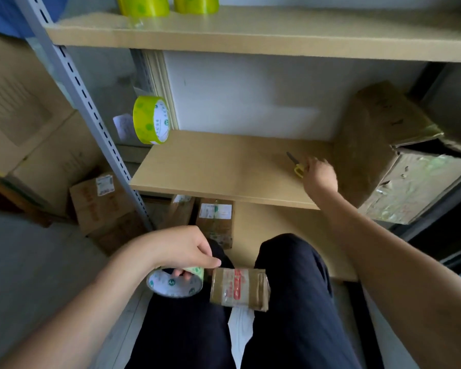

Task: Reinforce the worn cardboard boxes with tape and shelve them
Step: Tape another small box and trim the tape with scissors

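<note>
Person seated facing a shelf unit, dark trousers in view. Left hand (183, 249) gripped a roll of clear tape with a white printed core (175, 282), fingers curled through the core, thumb stretched out and touching the top edge of a small brown cardboard box wrapped in tape with red print (238, 290). That box sat over the lap, just beside the roll.

Right hand (319, 174) was on the middle light wooden shelf board (210, 169), at the yellow handle of a pair of scissors (296, 164); fingers curled toward the handle, exact grip unclear from behind.

Large worn brown cardboard box (383, 155) lay tilted at the right end of that board, just beside the right hand. A yellow-green tape roll (151, 119) stood upright at the left end. Two more yellow-green rolls (168, 5) sat on the top shelf. More cardboard boxes (99, 201) were stacked on the floor to the left.
</note>
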The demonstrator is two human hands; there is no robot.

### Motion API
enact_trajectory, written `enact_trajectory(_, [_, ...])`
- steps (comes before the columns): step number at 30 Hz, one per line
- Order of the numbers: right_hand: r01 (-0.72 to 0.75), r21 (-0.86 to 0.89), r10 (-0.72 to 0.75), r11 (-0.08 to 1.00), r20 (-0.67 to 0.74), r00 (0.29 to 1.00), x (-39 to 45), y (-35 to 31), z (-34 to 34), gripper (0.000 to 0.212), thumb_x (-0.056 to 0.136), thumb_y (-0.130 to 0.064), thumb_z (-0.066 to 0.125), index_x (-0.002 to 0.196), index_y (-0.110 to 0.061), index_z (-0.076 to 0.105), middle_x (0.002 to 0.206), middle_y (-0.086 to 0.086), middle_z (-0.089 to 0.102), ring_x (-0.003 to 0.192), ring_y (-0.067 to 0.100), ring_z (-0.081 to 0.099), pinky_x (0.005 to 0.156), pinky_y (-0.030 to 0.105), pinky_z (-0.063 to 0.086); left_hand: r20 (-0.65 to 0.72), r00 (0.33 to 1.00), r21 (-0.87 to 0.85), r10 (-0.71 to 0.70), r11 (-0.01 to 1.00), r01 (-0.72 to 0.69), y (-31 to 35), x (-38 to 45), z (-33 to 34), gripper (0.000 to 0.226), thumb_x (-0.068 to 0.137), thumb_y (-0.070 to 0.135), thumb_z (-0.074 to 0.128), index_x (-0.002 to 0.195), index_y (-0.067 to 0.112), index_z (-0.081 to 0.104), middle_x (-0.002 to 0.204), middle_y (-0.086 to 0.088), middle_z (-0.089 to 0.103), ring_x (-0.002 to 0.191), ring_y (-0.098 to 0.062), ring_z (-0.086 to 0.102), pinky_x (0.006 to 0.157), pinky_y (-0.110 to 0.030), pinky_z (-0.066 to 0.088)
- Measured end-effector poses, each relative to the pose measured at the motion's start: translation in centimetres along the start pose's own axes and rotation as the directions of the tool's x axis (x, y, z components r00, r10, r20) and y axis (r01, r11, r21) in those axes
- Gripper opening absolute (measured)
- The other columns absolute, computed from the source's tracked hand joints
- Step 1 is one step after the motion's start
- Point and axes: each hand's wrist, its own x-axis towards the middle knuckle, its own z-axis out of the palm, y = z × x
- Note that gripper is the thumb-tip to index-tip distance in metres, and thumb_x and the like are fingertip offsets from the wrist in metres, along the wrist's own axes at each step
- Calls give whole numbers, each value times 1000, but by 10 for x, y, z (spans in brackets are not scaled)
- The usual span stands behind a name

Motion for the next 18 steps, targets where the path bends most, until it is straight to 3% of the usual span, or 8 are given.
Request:
enact_trajectory(3, [-59, -113, 78, 992, 165, 983, 25, 8, 19, 29, 102, -15, 46, 125, -6, 59, 115, 18, 64, 104, 34, 63, 74, 38, 49, -8, 1000, -33, 4, 999, -4, -2, 2, -1, 33, 93, 53, 61, 78, 27, 74, 54, 5, 62, 46, -10, 53, 47, -20, 40])
enact_trajectory(5, [-133, -71, 140, 989, 108, 984, 29, 9, 33, 32, 103, -24, 46, 114, -1, 66, 94, 16, 66, 88, 33, 63, 68, 34, 46, -25, 1000, -53, 19, 998, -20, -6, 3, -1, 32, 93, 51, 61, 79, 25, 74, 55, 4, 59, 46, -12, 52, 47, -21, 39])
enact_trajectory(7, [-183, -47, 183, 982, -2, 983, 32, 8, 43, 28, 101, -21, 52, 98, 1, 69, 66, 7, 52, 65, 26, 54, 62, 33, 44, -28, 999, -95, 32, 995, -34, -7, 4, -3, 26, 92, 44, 62, 80, 24, 74, 56, 3, 60, 50, -14, 54, 46, -20, 40])
enact_trajectory(9, [-179, -116, 175, 977, -43, 984, 33, 8, 46, 22, 96, -16, 59, 79, -4, 65, 59, 4, 46, 58, 20, 50, 58, 33, 43, -4, 1000, -166, 16, 986, -17, -7, 3, -4, 22, 89, 35, 60, 82, 20, 73, 62, -1, 65, 58, -20, 56, 44, -19, 39])
enact_trajectory(11, [-173, -161, 176, 972, 6, 984, 34, 5, 46, 29, 93, -18, 65, 67, -10, 54, 60, 4, 48, 64, 21, 54, 58, 32, 44, 34, 999, -211, 7, 977, 1, -7, 3, -4, 21, 87, 32, 59, 83, 16, 72, 66, -4, 68, 58, -21, 56, 44, -19, 38])
enact_trajectory(16, [-140, -197, 159, 970, 82, 984, 34, -8, 36, 13, 93, -14, 65, 86, -3, 65, 64, 6, 47, 70, 21, 53, 61, 31, 43, 124, 992, -252, 23, 968, 9, -8, -1, -8, 12, 88, 25, 63, 90, 17, 70, 61, 0, 68, 38, -7, 48, 39, -15, 36])
enact_trajectory(18, [-126, -26, 128, 992, 158, 979, 16, -12, 18, 19, 94, -18, 65, 91, 1, 67, 65, 6, 57, 68, 22, 58, 59, 31, 46, 156, 987, -249, 27, 968, 13, -8, -3, -13, 14, 90, 26, 61, 95, 16, 70, 62, -3, 67, 39, -9, 46, 40, -15, 35])
